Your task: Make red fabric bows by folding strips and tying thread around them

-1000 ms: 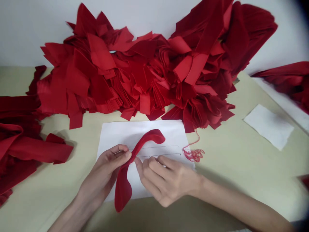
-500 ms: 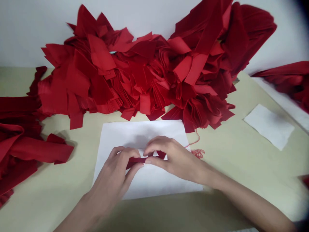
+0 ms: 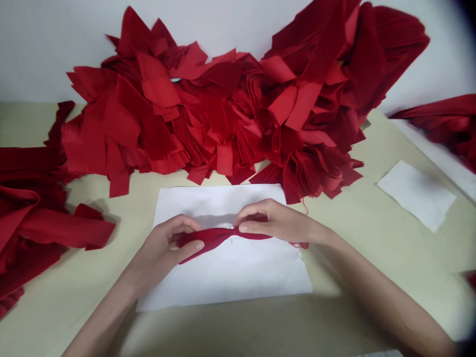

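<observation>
No words, numbers, labels or brands can be read anywhere. The only marks are a short, thin drawn line on the white paper [image 3: 230,272], just below the red cloth strip [image 3: 223,237], and it spells nothing.

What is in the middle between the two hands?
In the head view, a red cloth strip, pinched narrow at its middle, stretches between the left hand and right hand, above a white paper sheet.
</observation>
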`<state>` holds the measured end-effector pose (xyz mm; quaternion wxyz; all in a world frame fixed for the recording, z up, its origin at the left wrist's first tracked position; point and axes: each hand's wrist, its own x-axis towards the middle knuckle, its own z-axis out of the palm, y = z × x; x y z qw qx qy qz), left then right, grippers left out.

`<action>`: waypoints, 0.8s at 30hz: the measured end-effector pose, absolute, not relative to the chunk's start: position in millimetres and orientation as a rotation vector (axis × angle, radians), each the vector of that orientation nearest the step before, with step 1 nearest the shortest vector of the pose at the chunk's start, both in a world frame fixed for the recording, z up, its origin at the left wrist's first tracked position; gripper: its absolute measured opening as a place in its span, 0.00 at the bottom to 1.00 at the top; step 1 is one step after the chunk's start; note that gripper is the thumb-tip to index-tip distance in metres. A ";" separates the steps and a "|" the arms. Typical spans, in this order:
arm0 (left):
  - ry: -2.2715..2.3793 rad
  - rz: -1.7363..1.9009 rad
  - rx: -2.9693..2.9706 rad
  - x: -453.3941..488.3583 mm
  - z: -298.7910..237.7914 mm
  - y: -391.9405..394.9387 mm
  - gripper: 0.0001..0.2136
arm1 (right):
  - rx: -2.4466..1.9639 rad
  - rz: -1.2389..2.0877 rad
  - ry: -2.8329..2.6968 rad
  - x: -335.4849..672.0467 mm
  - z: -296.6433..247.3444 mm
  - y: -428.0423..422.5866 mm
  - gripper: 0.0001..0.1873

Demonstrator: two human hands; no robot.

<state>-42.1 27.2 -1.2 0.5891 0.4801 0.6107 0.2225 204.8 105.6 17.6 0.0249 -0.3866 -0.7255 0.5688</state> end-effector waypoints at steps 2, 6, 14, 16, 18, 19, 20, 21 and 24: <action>1.481 0.560 1.072 -42.5 -1.9 28.0 0.13 | -1.200 1.780 -2.254 209.7 20.6 108.5 0.13; 1.621 0.645 1.041 -45.7 -2.0 31.4 0.16 | -1.332 1.679 -2.225 218.6 19.8 111.5 0.09; 1.699 0.752 0.975 -45.6 -7.4 31.8 0.16 | -1.493 1.787 -1.935 226.6 17.8 101.1 0.08; 1.669 0.786 0.928 -48.1 -10.1 31.4 0.16 | -1.493 1.808 -1.806 228.5 13.6 96.8 0.09; 1.583 0.795 0.885 -51.7 -12.6 31.8 0.16 | -1.511 1.746 -1.718 230.2 8.0 93.4 0.10; 1.539 0.791 0.867 -53.4 -13.8 32.1 0.17 | -1.532 1.697 -1.689 231.0 5.4 92.3 0.10; 1.504 0.788 0.850 -54.5 -14.7 32.5 0.17 | -1.557 1.655 -1.664 231.7 3.2 91.6 0.10; 1.490 0.793 0.838 -54.8 -15.4 32.9 0.17 | -1.576 1.633 -1.643 232.4 1.5 91.3 0.10; 1.556 0.836 0.841 -51.3 -15.8 33.5 0.17 | -1.593 1.603 -1.610 235.1 -0.6 92.0 0.11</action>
